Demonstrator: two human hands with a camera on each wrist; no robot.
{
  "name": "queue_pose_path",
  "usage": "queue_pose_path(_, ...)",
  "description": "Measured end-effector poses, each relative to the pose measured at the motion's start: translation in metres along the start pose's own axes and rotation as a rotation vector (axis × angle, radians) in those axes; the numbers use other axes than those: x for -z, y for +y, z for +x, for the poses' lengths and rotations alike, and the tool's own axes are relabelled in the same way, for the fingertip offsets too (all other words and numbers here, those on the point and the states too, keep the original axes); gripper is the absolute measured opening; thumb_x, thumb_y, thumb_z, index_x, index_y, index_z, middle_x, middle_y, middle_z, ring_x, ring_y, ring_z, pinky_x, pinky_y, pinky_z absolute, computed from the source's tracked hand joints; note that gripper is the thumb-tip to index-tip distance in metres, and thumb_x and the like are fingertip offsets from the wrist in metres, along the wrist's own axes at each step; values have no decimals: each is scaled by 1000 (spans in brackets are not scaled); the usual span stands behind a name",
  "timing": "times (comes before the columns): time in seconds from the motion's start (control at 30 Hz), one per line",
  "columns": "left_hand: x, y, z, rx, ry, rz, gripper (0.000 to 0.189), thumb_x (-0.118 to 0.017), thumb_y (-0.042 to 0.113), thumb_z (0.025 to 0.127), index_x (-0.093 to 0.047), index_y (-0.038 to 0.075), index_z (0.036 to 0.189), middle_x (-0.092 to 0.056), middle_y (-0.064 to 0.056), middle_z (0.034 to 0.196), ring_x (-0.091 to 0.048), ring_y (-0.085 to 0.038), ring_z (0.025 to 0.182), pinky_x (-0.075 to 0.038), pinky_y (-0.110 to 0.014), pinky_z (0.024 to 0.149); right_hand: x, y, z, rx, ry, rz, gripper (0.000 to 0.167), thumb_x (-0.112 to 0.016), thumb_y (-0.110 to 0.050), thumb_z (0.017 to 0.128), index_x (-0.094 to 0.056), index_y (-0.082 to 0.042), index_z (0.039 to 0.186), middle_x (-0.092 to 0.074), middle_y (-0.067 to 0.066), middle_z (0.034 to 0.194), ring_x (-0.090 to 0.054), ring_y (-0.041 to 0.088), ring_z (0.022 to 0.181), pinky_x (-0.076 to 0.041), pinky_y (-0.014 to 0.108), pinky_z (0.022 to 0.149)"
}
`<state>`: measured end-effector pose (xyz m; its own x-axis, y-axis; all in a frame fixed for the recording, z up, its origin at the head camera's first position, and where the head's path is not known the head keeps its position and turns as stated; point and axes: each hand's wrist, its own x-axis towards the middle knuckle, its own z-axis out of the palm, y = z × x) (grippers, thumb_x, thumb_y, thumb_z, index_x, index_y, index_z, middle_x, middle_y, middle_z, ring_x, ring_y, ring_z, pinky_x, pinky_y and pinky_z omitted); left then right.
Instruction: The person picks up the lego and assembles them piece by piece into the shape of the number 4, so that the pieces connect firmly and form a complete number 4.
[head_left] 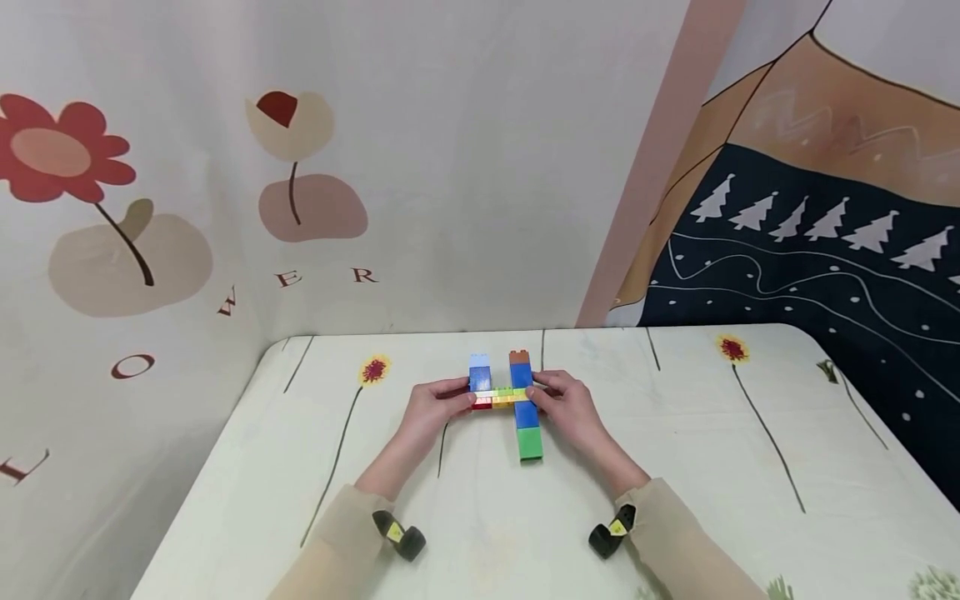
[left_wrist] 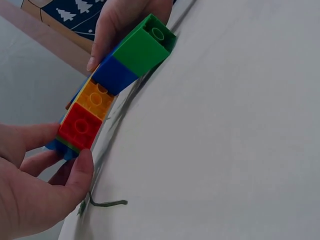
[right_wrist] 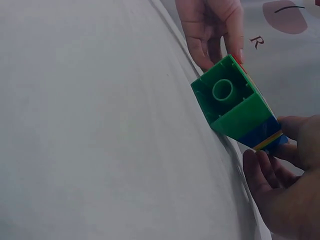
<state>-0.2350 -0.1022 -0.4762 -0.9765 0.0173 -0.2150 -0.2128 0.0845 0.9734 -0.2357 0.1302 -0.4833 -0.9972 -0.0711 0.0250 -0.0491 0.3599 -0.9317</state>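
Both hands hold one joined build of toy building bricks (head_left: 527, 417) above the white-covered table. Its right column runs from a brown brick (head_left: 519, 357) through blue ones to a green brick (head_left: 529, 444) at the near end. A short left column has a light blue brick (head_left: 478, 360) over a blue one. A row with a red brick (left_wrist: 80, 126) and an orange brick (left_wrist: 96, 99) links the columns. My left hand (head_left: 427, 408) pinches the red end between thumb and fingers. The right column is gripped near the crossing by my right hand (head_left: 573, 408). Hollow undersides show in both wrist views.
The table (head_left: 585, 533) wears a white cloth printed with flowers and stems. Behind its far edge hangs a pale curtain (head_left: 465, 183) with flower prints, and a dark panel with white trees (head_left: 817, 250) is at the right. Each wrist wears a black strap (head_left: 397, 533).
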Motion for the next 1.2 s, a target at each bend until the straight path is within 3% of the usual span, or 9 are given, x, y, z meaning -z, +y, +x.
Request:
queue_pose_path(0.13, -1, -3, 3, 2, 33, 16, 35, -73, -1, 92, -69, -5, 127, -63, -23, 134, -62, -30, 121, -58, -32, 90, -1, 1, 2, 27, -4, -46, 39, -70, -10, 98, -64, 4, 135, -65, 18, 124, -65, 31, 109, -57, 41, 91)
queue_pose_path(0.27, -1, -4, 4, -9, 41, 47, 35, -73, 2, 93, -69, -4, 128, -64, -21, 134, -60, -30, 124, -57, -32, 92, -4, 3, 4, 4, -12, -60, 41, -69, -12, 99, -63, 2, 137, -65, 17, 125, -62, 32, 114, -52, 46, 98)
queue_pose_path(0.63, 1, -10, 11, -16, 34, 129, 40, -72, 10, 96, -67, 6, 135, -63, -14, 139, -52, -31, 135, -49, -42, 105, -6, 4, 4, 7, -61, -77, 42, -65, -7, 100, -59, 6, 139, -65, 19, 128, -61, 32, 115, -50, 48, 101)
queue_pose_path(0.9, 1, -8, 10, -25, 23, 134, 42, -72, 8, 96, -65, 4, 138, -62, -15, 139, -58, -30, 127, -55, -36, 97, -7, 0, 5, -44, -124, -114, 50, -62, -12, 103, -49, 3, 149, -59, 17, 136, -56, 31, 120, -47, 48, 106)
queue_pose_path(1.2, 0, -5, 7, -52, 10, 113, 42, -68, 4, 98, -62, 1, 139, -64, -17, 134, -65, -26, 112, -59, -32, 87, -4, 3, 4, -31, -116, -78, 51, -61, -16, 104, -48, 1, 150, -58, 18, 141, -56, 32, 124, -47, 48, 107)
